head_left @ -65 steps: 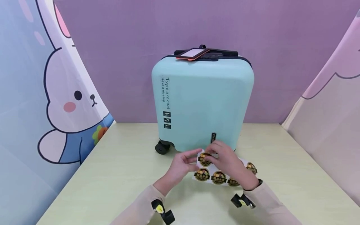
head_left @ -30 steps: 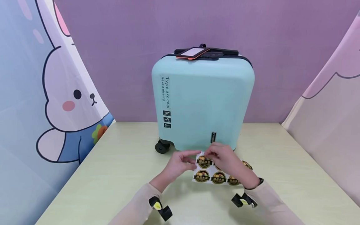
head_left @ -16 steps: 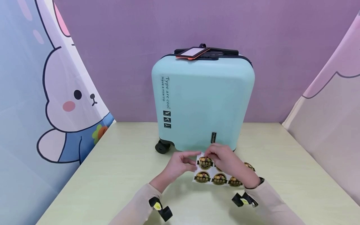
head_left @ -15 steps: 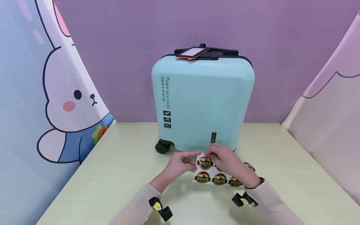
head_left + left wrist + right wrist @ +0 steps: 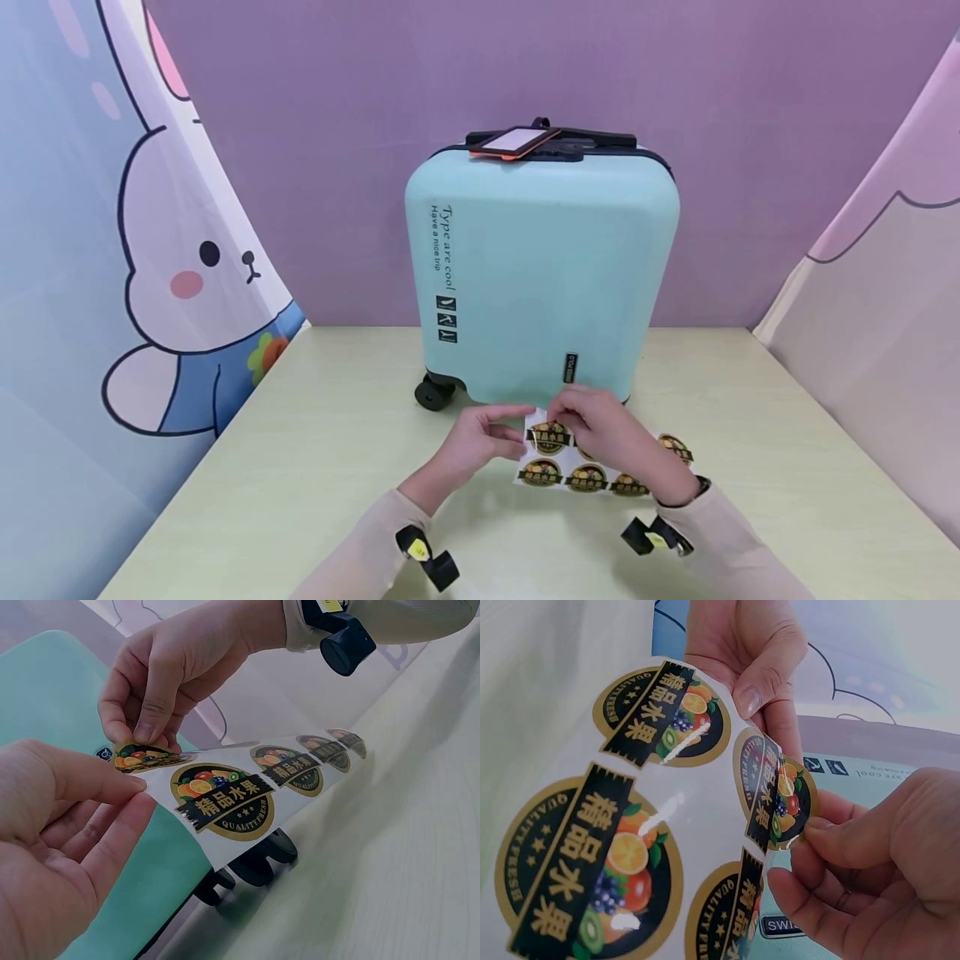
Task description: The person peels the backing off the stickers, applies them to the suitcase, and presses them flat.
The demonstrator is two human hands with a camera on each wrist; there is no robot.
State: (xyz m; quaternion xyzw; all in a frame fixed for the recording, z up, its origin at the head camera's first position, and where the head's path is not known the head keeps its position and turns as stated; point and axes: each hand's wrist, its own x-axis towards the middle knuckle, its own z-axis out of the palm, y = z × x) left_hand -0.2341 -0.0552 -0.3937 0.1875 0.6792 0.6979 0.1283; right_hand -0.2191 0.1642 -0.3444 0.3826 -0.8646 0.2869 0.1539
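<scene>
A white sheet of round black-and-gold fruit stickers (image 5: 679, 806) is held just above the table, in front of the suitcase. At its left edge my left hand (image 5: 480, 442) pinches the sheet between thumb and fingers. My right hand (image 5: 600, 425) pinches the edge of the upper left sticker (image 5: 548, 437) with thumb and forefinger. That sticker (image 5: 780, 799) looks bent up at its edge in the right wrist view; how much of it is off the backing I cannot tell. In the left wrist view the sheet (image 5: 217, 851) stretches away, tilted. My right forearm hides part of it in the head view.
A mint-green suitcase (image 5: 540, 275) stands upright behind the hands, with a luggage tag (image 5: 514, 142) on top and a black wheel (image 5: 433, 393) at lower left. The pale table (image 5: 337, 467) lies beneath. Printed cloths (image 5: 187, 217) and a purple backdrop (image 5: 300, 125) surround it.
Since the earliest frame both hands have come slightly lower, and my right thumb has shifted from the upper left sticker's face to its edge. Over the last half second there is hardly any movement.
</scene>
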